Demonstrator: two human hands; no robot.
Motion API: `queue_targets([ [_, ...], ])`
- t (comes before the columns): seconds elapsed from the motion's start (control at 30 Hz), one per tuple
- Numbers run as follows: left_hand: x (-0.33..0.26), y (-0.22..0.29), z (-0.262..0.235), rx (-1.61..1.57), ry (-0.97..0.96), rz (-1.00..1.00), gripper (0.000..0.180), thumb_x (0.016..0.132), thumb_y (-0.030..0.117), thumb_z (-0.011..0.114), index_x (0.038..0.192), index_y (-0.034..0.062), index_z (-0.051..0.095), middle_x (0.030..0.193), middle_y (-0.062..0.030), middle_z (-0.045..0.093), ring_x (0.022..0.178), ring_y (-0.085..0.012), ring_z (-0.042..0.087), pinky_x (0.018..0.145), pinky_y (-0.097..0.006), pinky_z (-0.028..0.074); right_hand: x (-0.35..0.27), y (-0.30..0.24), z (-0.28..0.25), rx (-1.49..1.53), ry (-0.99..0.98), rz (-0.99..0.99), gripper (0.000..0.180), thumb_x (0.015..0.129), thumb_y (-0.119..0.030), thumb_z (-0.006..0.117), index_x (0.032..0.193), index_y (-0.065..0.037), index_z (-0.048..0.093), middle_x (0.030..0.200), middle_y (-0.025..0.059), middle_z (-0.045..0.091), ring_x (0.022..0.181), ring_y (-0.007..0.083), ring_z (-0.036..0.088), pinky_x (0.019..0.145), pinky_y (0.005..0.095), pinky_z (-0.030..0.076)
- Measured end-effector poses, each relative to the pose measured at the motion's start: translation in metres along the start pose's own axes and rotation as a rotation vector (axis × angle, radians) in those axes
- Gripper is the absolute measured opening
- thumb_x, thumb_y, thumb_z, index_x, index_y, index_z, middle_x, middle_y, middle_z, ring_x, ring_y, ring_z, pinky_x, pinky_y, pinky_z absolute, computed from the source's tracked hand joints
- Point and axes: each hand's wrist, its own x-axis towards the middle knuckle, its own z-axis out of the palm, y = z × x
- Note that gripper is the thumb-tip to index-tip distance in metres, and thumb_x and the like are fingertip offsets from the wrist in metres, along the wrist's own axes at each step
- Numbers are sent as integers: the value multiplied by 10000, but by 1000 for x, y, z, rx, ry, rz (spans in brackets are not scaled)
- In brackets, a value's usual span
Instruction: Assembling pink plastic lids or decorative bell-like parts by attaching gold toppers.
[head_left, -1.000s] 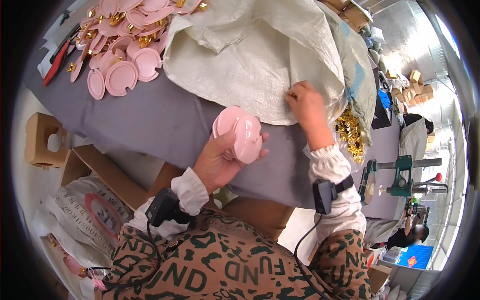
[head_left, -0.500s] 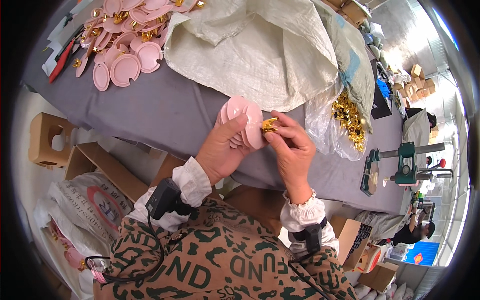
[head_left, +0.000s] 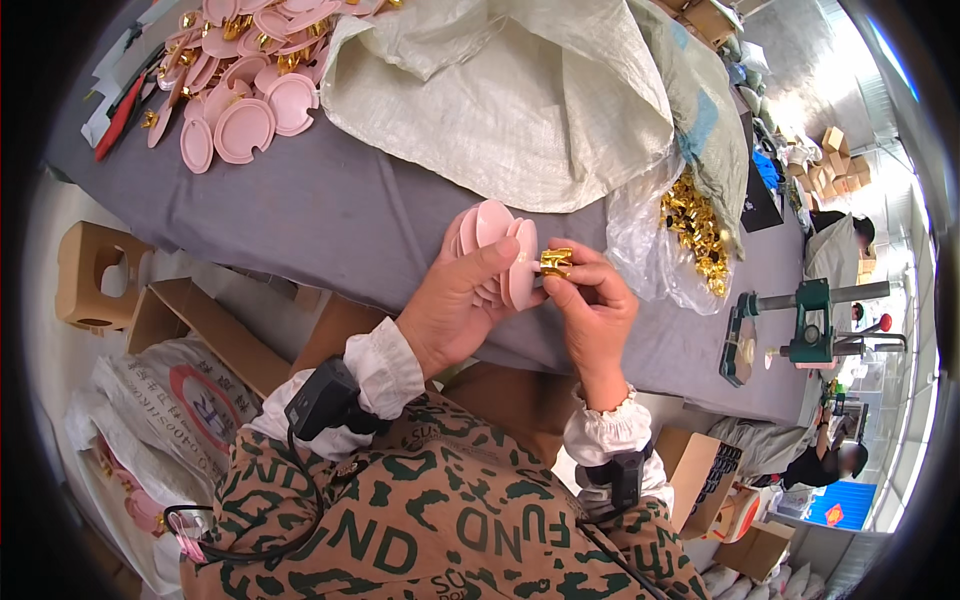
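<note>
the left hand (head_left: pixel 455 310) grips a fanned stack of pink plastic discs (head_left: pixel 497 252) above the near edge of the grey counter (head_left: pixel 330 220), thumb pressed across the front of the stack and fingers curled shut behind it. the right hand (head_left: pixel 592 305) pinches a small gold clip (head_left: pixel 556 262) between thumb and fingertips, closed tight on it, right against the edge of the frontmost disc.

the stack is the weak point. several discs sit loosely side by side under one thumb, so a push from the clip that lands off line could, i judge, splay them and let one or two slip down between the hands toward the lap or the floor below. the clip itself is tiny and shiny; a pinch that relaxes while it is being seated would probably drop it, and it would be hard to find among the cardboard boxes (head_left: pixel 180 310) and the printed sack (head_left: pixel 170 400) under the counter. whether the clip is already hooked onto the disc or only touching it cannot be told from this view.

farther off, a clear bag of gold clips (head_left: pixel 690 235) lies open beside the big woven sack (head_left: pixel 520 100), and more pink discs (head_left: pixel 245 85) are heaped at the far left; neither is close enough to be knocked right now.
</note>
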Motion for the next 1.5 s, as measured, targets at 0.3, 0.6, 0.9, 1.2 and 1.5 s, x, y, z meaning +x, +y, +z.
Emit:
queue_targets([
  [0.3,2,-2,5,-29,40,-65,594,887,188,677,1344,153,299,1254,-63,457,1118,-209,546,889,-452,531,-12,-2,-3,226,-49,126,344,864,90,628,1198,46,561,1162,167,641,1040,201,640,892,294,534],
  [0.6,-5,1,10,258,86,123,627,863,91,695,1348,126,299,1180,-65,463,997,-142,537,782,-301,501,-7,-5,-4,-441,-77,-83,317,770,9,751,1073,-6,661,1006,77,697,863,128,648,756,251,515],
  [0.9,-8,31,6,386,-35,262,627,853,18,678,1355,107,313,1164,-57,481,973,-130,535,731,-263,494,11,-17,27,54,-126,287,423,817,50,697,1219,12,570,1073,86,684,953,151,655,845,270,530],
  [1.2,50,308,-25,526,-224,468,182,928,150,608,1071,61,537,983,-66,639,866,-192,645,793,-355,542,44,34,25,-183,-16,-37,443,842,8,670,1270,-23,560,1035,124,704,860,143,666,766,253,526],
  [1.5,42,230,41,619,-23,569,504,921,230,610,1354,43,433,1304,-133,537,1192,-318,547,1006,-420,452,46,32,23,-342,-67,-22,234,849,-33,657,1082,-37,674,935,120,717,824,200,697,682,282,531],
])
